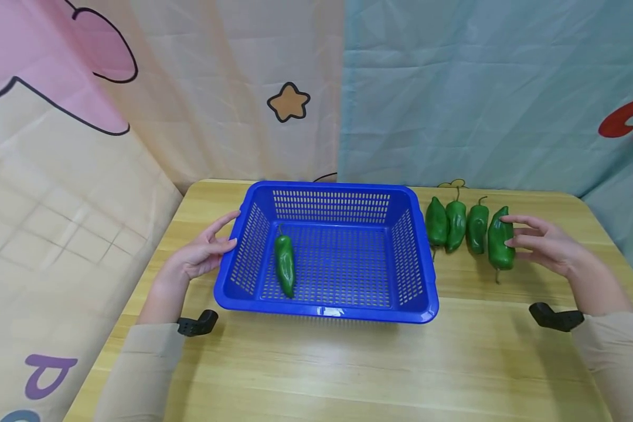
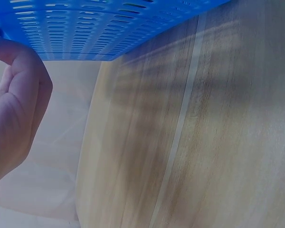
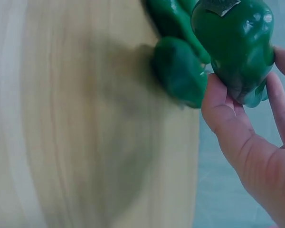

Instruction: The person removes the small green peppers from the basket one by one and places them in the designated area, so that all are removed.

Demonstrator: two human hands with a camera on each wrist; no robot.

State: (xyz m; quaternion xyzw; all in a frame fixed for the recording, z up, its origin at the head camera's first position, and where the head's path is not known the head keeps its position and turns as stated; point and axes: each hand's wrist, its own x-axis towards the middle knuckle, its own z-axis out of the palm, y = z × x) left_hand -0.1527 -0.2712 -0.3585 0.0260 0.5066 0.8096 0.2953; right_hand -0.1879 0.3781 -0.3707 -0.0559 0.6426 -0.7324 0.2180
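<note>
A blue plastic basket (image 1: 285,305) with slotted walls is on the wooden table, one green pepper (image 1: 284,266) lying inside toward its left. My left hand (image 1: 203,253) pinches the basket's left rim between thumb and fingers. In the left wrist view, the hand (image 2: 21,95) reaches up to the basket's slotted side (image 2: 80,33). On the right, my right hand (image 1: 551,249) holds another green pepper (image 1: 499,243) between thumb and fingers. The right wrist view shows this pepper (image 3: 237,45) lifted above the table, with the hand (image 3: 256,152) around its lower part.
Between the basket and the right hand lie three more green peppers (image 1: 456,225) side by side. The table (image 1: 316,369) extends in front of the basket. Printed cloth (image 1: 216,117) hangs behind the table and at its sides.
</note>
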